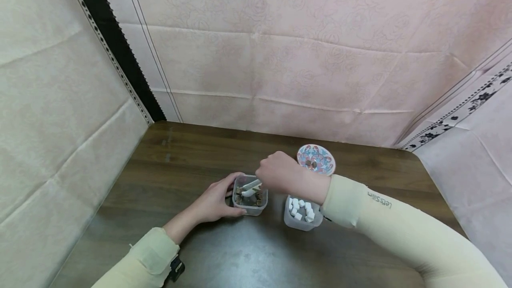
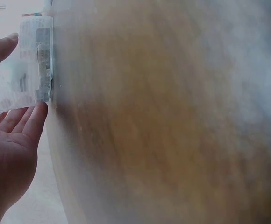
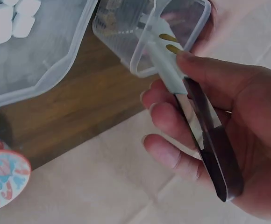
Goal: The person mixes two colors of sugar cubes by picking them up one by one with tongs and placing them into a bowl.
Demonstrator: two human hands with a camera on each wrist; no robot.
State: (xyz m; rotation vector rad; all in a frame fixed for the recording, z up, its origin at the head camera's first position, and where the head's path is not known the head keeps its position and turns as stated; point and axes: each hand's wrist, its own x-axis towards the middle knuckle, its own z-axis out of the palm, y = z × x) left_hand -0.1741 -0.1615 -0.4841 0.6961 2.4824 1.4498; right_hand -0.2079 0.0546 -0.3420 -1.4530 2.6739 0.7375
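A small clear plastic container [image 1: 253, 211] with several small brown pieces in it stands on the table. My left hand [image 1: 216, 201] holds it from the left side, thumb on the near side and fingers at the far side. My right hand [image 1: 280, 172] grips a pair of tongs [image 3: 210, 140] with dark handles and pale green ends. The ends [image 1: 251, 186] reach down into that container; whether they pinch a piece cannot be made out. Below the right wrist, a second clear container [image 1: 298, 225] holds several white cubes [image 1: 296, 203].
Behind the right forearm stands a round dish [image 1: 323, 154] patterned in red and blue, with a couple of brown pieces [image 1: 311, 164] on it. The brown wooden table [image 1: 192, 150] ends at a pale cloth wall [image 1: 256, 74].
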